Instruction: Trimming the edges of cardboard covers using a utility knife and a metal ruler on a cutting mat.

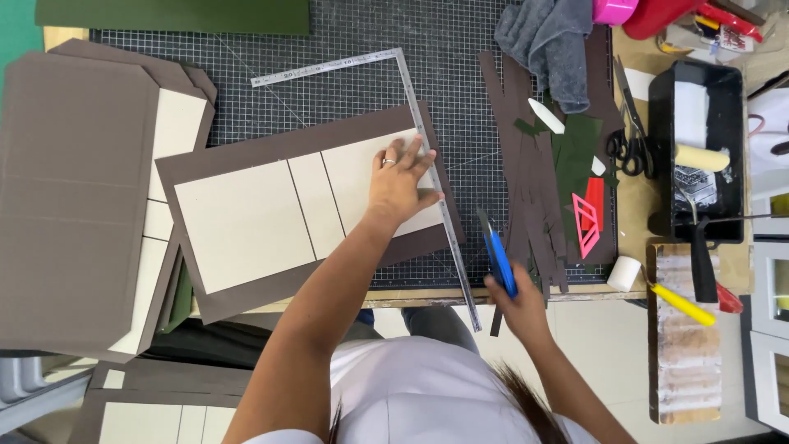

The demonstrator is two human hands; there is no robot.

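My left hand [400, 178] lies flat, fingers spread, on a metal L-shaped ruler [434, 182] laid along the right edge of a brown sheet [271, 148] with cream board panels [246, 222] glued on it. A ring sits on one finger. My right hand [518, 300] grips a blue utility knife [497, 255] just right of the ruler's lower end, near the front edge of the dark grid cutting mat [329, 90]. A thin brown strip hangs below that hand.
Stacked brown covers with cream boards [74, 197] lie at the left. Brown and green paper strips [534, 189], scissors [629, 148], a grey cloth [555, 41], a pink plastic triangle [586, 224] and a black tray with a roller [699, 156] sit at the right. A tape roll [623, 273] stands near the table edge.
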